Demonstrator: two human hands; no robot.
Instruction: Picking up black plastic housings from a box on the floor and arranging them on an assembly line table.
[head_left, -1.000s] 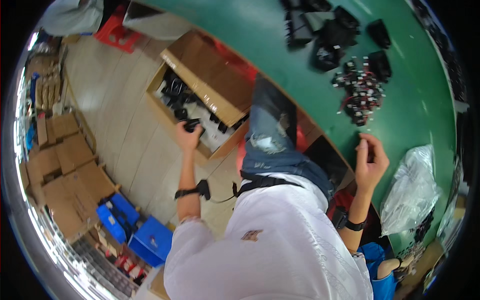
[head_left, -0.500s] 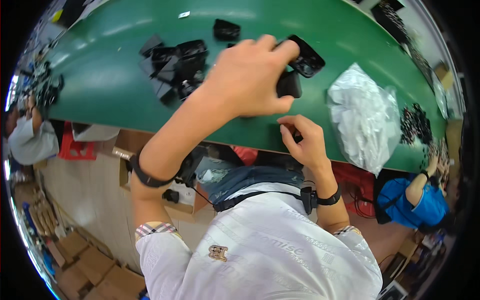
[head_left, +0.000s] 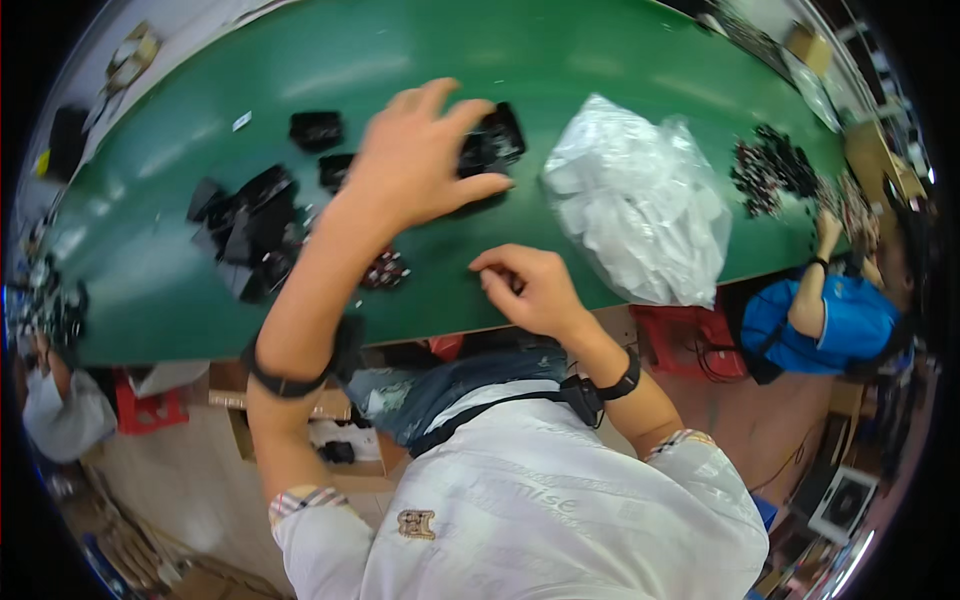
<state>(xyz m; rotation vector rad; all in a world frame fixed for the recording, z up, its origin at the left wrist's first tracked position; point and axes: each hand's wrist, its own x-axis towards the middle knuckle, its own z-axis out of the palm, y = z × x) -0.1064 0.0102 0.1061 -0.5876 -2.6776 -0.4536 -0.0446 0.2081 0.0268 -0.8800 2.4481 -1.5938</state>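
Observation:
My left hand [head_left: 420, 155] is over the table, palm down, fingers and thumb spread with nothing gripped. Just right of it lie black plastic housings [head_left: 503, 132], partly hidden behind the fingers. Another black housing [head_left: 335, 172] sits partly behind the hand's left side. Near the table's front edge my right hand [head_left: 535, 285] is closed, its thumb against the curled fingers. What it holds, if anything, is hidden. Under my left forearm, a small heap of dark and reddish small parts [head_left: 385, 270] shows beside the wrist.
A pile of black housings [head_left: 245, 230] lies left of my forearm, with one single black housing [head_left: 316, 130] farther back. A white plastic bag [head_left: 640, 205] stands to the right. Beyond it are small parts [head_left: 775, 170] and a person in blue [head_left: 845, 315]. Another person [head_left: 65, 410] sits far left.
The view has turned, shifting the scene leftward. My left hand's fingers, earlier at the edge of a black housing, are now spread and apart from it. My right hand stays closed.

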